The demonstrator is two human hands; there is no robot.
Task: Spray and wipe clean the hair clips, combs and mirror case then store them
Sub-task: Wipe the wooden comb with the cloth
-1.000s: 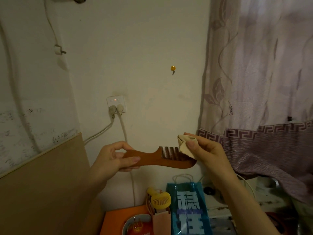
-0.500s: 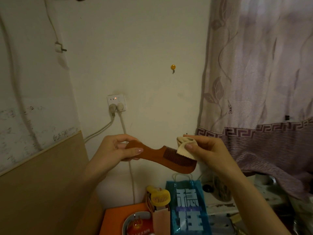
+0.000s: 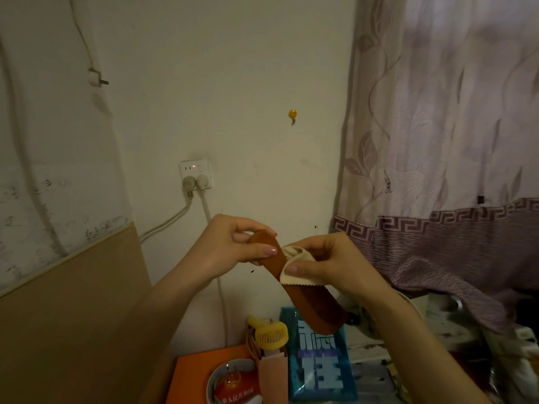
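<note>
The wooden comb (image 3: 315,304) hangs in mid-air before the wall, slanting from its handle at upper left down to its toothed end at lower right; the left hand (image 3: 230,246) pinches the handle end between thumb and curled fingers; the right hand (image 3: 329,266) grips a cream cloth (image 3: 297,269) folded around the comb's middle, thumb pressing the cloth against the wood; below them stand a yellow handheld fan (image 3: 269,335) and a blue paper bag (image 3: 319,363), with an orange box (image 3: 192,371) to their left; behind, a wall socket (image 3: 194,173) carries two plugs; a patterned purple curtain (image 3: 443,141) hangs at right.
</note>
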